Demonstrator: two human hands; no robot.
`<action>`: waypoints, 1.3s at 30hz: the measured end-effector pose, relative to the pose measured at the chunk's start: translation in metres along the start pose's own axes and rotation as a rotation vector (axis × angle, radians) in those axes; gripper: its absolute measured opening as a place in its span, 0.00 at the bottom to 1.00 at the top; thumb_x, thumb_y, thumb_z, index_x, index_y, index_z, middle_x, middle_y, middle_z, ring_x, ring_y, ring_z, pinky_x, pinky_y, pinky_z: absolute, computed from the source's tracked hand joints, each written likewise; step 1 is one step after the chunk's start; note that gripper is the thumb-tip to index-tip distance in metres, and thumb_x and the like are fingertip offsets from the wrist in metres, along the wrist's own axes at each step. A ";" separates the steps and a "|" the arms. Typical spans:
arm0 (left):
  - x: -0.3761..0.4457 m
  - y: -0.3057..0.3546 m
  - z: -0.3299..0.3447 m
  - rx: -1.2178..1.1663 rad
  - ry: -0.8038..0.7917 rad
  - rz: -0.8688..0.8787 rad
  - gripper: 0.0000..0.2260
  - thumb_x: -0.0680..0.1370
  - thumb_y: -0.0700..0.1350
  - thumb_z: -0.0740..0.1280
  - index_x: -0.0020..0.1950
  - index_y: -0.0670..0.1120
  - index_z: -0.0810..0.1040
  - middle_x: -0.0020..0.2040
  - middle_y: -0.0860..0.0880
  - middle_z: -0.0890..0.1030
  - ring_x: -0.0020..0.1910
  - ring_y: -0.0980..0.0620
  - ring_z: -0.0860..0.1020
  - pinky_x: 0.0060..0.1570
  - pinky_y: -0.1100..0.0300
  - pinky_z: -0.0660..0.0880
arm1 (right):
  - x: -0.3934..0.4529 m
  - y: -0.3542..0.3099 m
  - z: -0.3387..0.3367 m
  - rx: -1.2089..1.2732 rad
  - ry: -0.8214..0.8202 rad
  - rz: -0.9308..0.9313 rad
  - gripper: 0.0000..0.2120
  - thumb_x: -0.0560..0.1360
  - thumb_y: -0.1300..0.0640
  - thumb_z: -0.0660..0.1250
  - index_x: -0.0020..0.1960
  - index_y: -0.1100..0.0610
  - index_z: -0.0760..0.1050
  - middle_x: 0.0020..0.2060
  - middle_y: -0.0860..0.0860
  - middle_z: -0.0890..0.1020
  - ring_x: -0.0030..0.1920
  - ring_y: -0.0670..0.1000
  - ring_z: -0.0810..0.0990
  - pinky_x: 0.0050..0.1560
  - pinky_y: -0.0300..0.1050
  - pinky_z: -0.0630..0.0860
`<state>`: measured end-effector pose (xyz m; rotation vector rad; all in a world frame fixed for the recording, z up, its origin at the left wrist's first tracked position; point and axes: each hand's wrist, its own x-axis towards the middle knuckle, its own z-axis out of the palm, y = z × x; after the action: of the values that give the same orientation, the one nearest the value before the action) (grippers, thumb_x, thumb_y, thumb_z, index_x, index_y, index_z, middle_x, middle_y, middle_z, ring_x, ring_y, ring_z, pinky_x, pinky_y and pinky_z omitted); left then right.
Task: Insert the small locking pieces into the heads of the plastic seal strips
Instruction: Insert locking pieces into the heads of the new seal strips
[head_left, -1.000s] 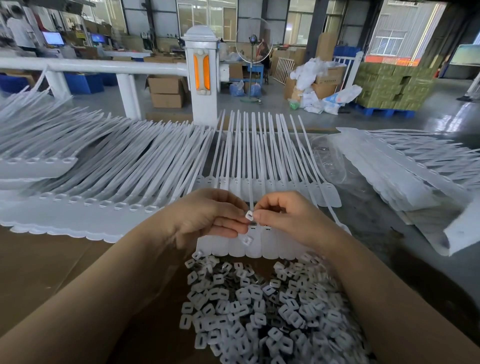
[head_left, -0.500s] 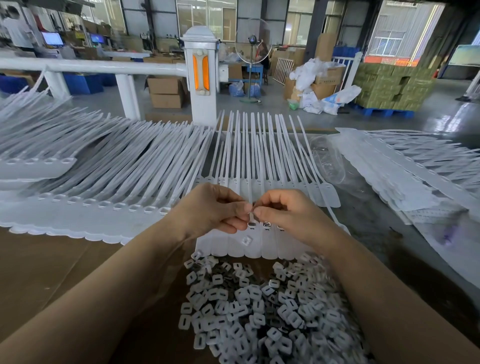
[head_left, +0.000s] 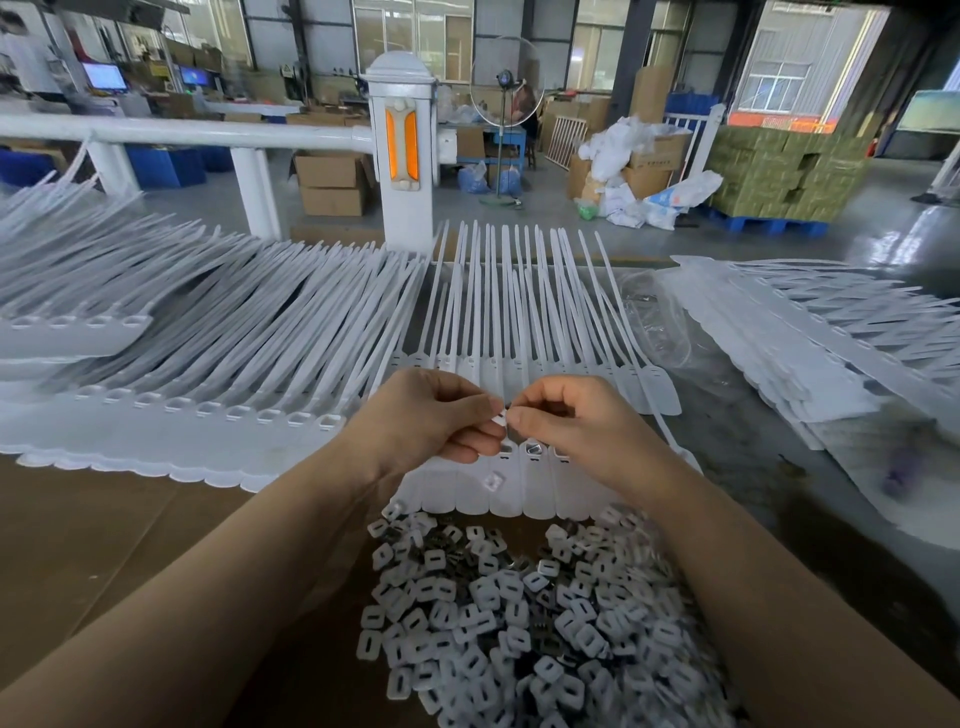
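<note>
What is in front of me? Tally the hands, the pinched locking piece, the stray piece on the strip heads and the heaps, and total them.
Bare hands: 2, left hand and right hand
Small white plastic locking piece pinched between both hands: 1
Stray white locking piece lying on the white plastic seal strip heads: 1
Heap of white locking pieces: 1
Total: 5

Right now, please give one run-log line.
left hand + right hand: pinch locking piece | above seal strip heads | not inserted

seal heads (behind hands)
</note>
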<state>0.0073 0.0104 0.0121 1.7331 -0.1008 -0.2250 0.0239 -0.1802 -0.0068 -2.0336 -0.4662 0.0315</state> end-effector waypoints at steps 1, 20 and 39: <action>0.000 0.000 0.000 0.006 0.002 0.009 0.06 0.77 0.43 0.70 0.49 0.41 0.83 0.41 0.45 0.86 0.38 0.53 0.85 0.36 0.66 0.79 | 0.000 0.000 0.000 -0.004 0.002 0.004 0.04 0.77 0.53 0.71 0.46 0.52 0.82 0.32 0.42 0.81 0.33 0.37 0.76 0.35 0.30 0.72; 0.002 -0.011 0.010 0.135 0.162 0.079 0.06 0.78 0.44 0.70 0.43 0.42 0.82 0.35 0.48 0.85 0.28 0.60 0.78 0.26 0.72 0.70 | -0.001 0.006 -0.004 -0.278 0.144 0.104 0.07 0.73 0.58 0.68 0.37 0.52 0.79 0.32 0.47 0.81 0.34 0.48 0.79 0.40 0.45 0.75; 0.005 -0.015 0.009 0.060 0.143 0.064 0.05 0.78 0.41 0.70 0.44 0.41 0.83 0.37 0.46 0.85 0.32 0.55 0.82 0.31 0.71 0.74 | 0.001 0.004 -0.004 -0.046 0.133 0.069 0.07 0.76 0.58 0.68 0.39 0.53 0.80 0.28 0.43 0.78 0.29 0.38 0.74 0.32 0.33 0.72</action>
<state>0.0094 0.0035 -0.0048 1.7971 -0.0581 -0.0512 0.0264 -0.1845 -0.0080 -2.0805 -0.3160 -0.0732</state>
